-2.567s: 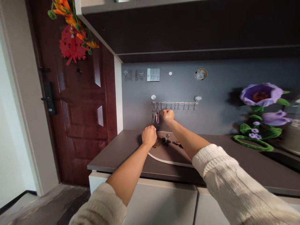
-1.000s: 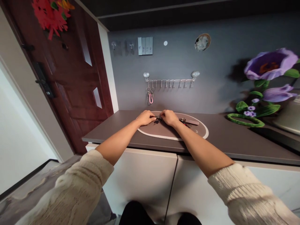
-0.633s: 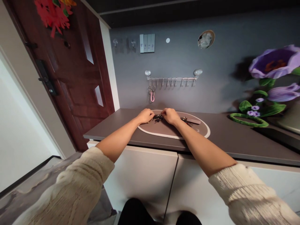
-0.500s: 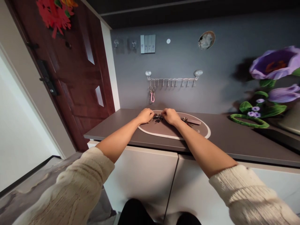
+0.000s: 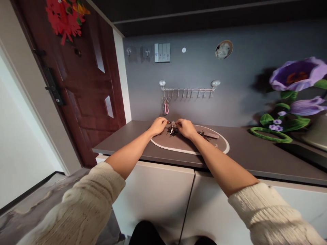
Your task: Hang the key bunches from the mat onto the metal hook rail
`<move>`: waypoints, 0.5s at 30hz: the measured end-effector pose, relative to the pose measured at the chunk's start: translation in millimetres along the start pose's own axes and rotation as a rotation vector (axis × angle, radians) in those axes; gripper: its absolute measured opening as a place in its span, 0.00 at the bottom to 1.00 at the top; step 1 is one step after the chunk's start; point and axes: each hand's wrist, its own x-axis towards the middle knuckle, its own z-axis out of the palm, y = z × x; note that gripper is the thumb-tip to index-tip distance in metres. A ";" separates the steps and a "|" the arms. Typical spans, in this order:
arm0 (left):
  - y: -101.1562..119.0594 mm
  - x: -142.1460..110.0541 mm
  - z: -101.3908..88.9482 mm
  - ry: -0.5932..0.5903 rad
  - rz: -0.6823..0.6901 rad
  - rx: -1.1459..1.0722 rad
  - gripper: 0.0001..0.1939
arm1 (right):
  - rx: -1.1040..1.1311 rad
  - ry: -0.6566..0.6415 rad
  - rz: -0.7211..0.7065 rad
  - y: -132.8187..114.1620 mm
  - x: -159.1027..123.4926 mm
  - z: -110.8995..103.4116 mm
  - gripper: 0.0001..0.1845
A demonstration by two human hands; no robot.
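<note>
Both hands are over a brown oval mat (image 5: 176, 145) with a pale rim on the counter. My left hand (image 5: 158, 126) is closed in a pinch on one end of a small key ring with keys (image 5: 172, 126). From the other side my right hand (image 5: 185, 127) pinches the same ring, so it spans the gap between my fingers. Below it, a dark cluster of keys (image 5: 172, 131) lies on the mat. Right of my right hand rests another bunch of keys (image 5: 203, 134), beside a flat brownish bar (image 5: 212, 135).
On the wall, a clear hook rail (image 5: 189, 90) carries keys with a pink loop (image 5: 166, 108) at its left end. Purple plush flowers (image 5: 297, 76) with a green coiled base stand at the right. A dark red door (image 5: 87, 85) is at the left.
My hands have raised the key ring slightly off the dark cluster, and it now shows between my fingers. The view has tilted up a little.
</note>
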 end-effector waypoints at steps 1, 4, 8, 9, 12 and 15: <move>0.7 0.0 -0.8 0.006 -0.013 -0.025 0.14 | 0.006 0.007 -0.002 -0.1 0.1 -0.2 0.13; 2.8 -1.3 -3.1 -0.014 -0.075 -0.124 0.14 | 0.029 0.035 -0.011 -0.1 0.7 -0.3 0.13; 3.8 -3.7 -4.1 -0.087 -0.200 -0.293 0.16 | 0.090 0.069 -0.023 -1.0 1.3 -0.2 0.12; 3.5 -3.5 -3.8 -0.084 -0.217 -0.332 0.16 | 0.113 0.076 -0.021 -1.7 1.2 -0.4 0.12; 2.1 -1.1 -2.2 0.001 -0.212 -0.451 0.14 | 0.211 0.091 0.004 -5.2 0.2 -2.0 0.12; 3.0 0.4 -2.1 0.065 -0.217 -0.591 0.12 | 0.316 0.071 0.036 -8.2 -0.8 -3.4 0.12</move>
